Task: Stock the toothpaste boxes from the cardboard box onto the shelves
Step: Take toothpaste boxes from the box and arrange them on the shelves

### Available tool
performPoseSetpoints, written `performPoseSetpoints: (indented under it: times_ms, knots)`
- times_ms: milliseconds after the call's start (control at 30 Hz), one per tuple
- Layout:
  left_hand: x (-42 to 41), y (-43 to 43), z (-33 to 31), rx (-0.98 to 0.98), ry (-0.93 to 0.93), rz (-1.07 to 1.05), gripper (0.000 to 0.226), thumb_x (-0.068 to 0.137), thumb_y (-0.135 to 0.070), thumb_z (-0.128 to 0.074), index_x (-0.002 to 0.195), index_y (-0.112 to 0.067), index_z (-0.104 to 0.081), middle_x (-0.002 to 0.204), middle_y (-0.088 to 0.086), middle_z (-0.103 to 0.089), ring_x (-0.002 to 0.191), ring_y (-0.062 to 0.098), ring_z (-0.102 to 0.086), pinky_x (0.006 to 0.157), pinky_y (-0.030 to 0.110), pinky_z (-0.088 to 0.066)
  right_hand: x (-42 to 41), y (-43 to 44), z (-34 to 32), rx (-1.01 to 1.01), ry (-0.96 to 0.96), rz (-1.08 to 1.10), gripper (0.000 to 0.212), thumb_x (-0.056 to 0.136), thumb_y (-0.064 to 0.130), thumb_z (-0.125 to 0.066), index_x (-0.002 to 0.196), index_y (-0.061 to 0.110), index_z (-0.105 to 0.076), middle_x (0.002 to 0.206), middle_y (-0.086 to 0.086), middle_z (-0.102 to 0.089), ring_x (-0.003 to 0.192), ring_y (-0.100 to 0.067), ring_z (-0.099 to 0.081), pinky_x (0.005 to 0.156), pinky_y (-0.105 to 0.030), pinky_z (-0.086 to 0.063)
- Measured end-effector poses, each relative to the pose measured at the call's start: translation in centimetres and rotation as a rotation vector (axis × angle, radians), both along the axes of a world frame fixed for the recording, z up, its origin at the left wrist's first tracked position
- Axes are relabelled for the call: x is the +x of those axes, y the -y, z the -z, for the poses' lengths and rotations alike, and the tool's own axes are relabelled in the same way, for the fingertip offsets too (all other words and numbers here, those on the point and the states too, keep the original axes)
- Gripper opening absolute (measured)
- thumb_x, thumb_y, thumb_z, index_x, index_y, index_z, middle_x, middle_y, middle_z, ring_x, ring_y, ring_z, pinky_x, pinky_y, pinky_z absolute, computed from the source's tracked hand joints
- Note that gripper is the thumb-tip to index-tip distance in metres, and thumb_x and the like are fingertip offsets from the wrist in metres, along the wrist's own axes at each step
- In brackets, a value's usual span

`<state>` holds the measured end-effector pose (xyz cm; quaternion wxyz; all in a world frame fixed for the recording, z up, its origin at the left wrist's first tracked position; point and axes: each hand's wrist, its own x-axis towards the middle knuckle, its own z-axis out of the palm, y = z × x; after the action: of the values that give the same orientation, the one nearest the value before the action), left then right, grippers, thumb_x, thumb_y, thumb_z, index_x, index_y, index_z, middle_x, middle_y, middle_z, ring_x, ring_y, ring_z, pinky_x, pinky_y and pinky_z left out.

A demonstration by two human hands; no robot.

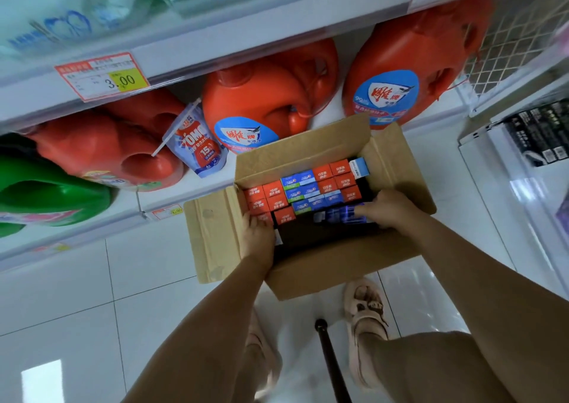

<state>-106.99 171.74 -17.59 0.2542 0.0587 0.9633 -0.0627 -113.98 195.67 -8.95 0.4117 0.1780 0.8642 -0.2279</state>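
An open cardboard box (212, 236) stands on the white tiled floor in front of the shelving. Inside it, several red toothpaste boxes (274, 201) and blue toothpaste boxes (303, 188) stand on end in rows. A dark blue toothpaste box (340, 214) lies flat on top near the front. My right hand (389, 210) grips that dark blue box at its right end. My left hand (257, 236) reaches into the box's left side, its fingers curled at the edge of the red boxes; what it holds is hidden.
The low shelf (129, 208) behind the box carries big red detergent jugs (264, 95), a green jug (46, 187) and a refill pouch (198, 144). Dark packs (542, 132) sit on a shelf at right. My feet (366, 319) and a black stick (331, 362) are below the box.
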Motion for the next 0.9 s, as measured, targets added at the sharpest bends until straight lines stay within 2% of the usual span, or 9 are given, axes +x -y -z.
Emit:
performPoseSetpoints:
  times_ms: [200,333,400,467,533,633,700,800,900]
  knots:
    - [-0.2,-0.1,-1.9,0.159,0.022,-0.137,0.047,0.088,-0.024,-0.057,0.132,-0.013,-0.044,0.132,0.008,-0.047,0.122,0.025,-0.044,0.108,0.03,-0.026,0.6,0.1,-3.9,-0.11,-0.19,0.031,0.036,0.089,0.033,-0.062,0.117,0.012,-0.055,0.104,-0.005,-0.064,0.082,-0.011,-0.057,0.064,-0.023,-0.041]
    - [-0.8,0.3,-7.6,0.633,0.014,-0.519,0.049,0.078,-0.024,-0.073,0.117,-0.011,-0.046,0.107,0.003,-0.06,0.097,0.025,-0.06,0.076,0.031,-0.045,2.2,-0.1,-7.8,-0.201,-0.449,0.106,0.035,0.09,0.031,-0.061,0.118,0.015,-0.047,0.113,-0.003,-0.055,0.096,-0.01,-0.053,0.072,-0.023,-0.045]
    - [-1.1,1.1,-11.3,0.834,-0.019,-0.671,0.037,0.077,-0.018,-0.075,0.102,-0.011,-0.049,0.093,-0.002,-0.063,0.083,0.019,-0.062,0.069,0.027,-0.046,3.1,-0.4,-9.7,-0.25,-0.532,0.136,0.027,0.092,0.029,-0.056,0.115,0.016,-0.047,0.114,-0.005,-0.056,0.094,-0.012,-0.055,0.064,-0.021,-0.044]
    - [-1.0,2.0,-15.1,1.03,-0.092,-0.767,0.028,0.078,-0.009,-0.075,0.093,-0.007,-0.051,0.087,0.001,-0.066,0.079,0.016,-0.064,0.068,0.025,-0.05,3.3,-0.7,-12.4,-0.333,-0.582,0.181,0.026,0.093,0.028,-0.053,0.115,0.017,-0.047,0.104,-0.002,-0.057,0.092,-0.016,-0.059,0.066,-0.028,-0.05]
    - [-0.3,2.9,-19.0,1.249,-0.167,-0.883,0.018,0.081,-0.001,-0.069,0.089,-0.006,-0.054,0.082,0.001,-0.067,0.076,0.014,-0.063,0.069,0.024,-0.052,3.5,-1.0,-15.6,-0.398,-0.633,0.218,0.02,0.089,0.036,-0.053,0.104,0.024,-0.048,0.099,-0.002,-0.061,0.095,-0.023,-0.062,0.081,-0.045,-0.053]
    - [1.0,3.8,-24.5,1.537,-0.226,-1.015,0.015,0.076,-0.015,-0.069,0.085,-0.015,-0.058,0.079,-0.001,-0.071,0.073,0.015,-0.066,0.072,0.026,-0.056,4.3,-1.3,-20.6,-0.464,-0.729,0.237,0.022,0.078,0.047,-0.049,0.092,0.03,-0.05,0.09,-0.009,-0.067,0.086,-0.028,-0.064,0.081,-0.055,-0.051]
    - [2.0,3.9,-26.9,1.671,-0.233,-1.081,0.019,0.074,-0.03,-0.067,0.085,-0.018,-0.059,0.079,-0.001,-0.071,0.07,0.013,-0.066,0.067,0.025,-0.053,4.6,-1.7,-23.8,-0.489,-0.801,0.237,0.026,0.076,0.05,-0.046,0.085,0.027,-0.051,0.08,-0.009,-0.065,0.077,-0.03,-0.062,0.075,-0.051,-0.052]
    - [3.4,3.2,-29.4,1.82,-0.287,-1.258,0.026,0.09,-0.042,-0.054,0.102,-0.02,-0.064,0.097,0.002,-0.07,0.077,0.012,-0.066,0.069,0.026,-0.052,5.2,-2.7,-28.2,-0.449,-0.915,0.223,0.045,0.084,0.05,-0.048,0.078,0.006,-0.054,0.066,-0.01,-0.056,0.064,-0.024,-0.053,0.064,-0.025,-0.042]
    - [5.1,1.5,-32.2,1.959,-0.125,-1.349,0.048,0.091,-0.051,-0.049,0.114,-0.013,-0.065,0.102,0.011,-0.071,0.081,0.022,-0.069,0.076,0.036,-0.057,6.3,-3.6,-32.2,-0.37,-0.904,0.125,0.062,0.093,0.053,-0.046,0.073,-0.005,-0.053,0.073,-0.025,-0.059,0.071,-0.033,-0.056,0.071,-0.035,-0.043]
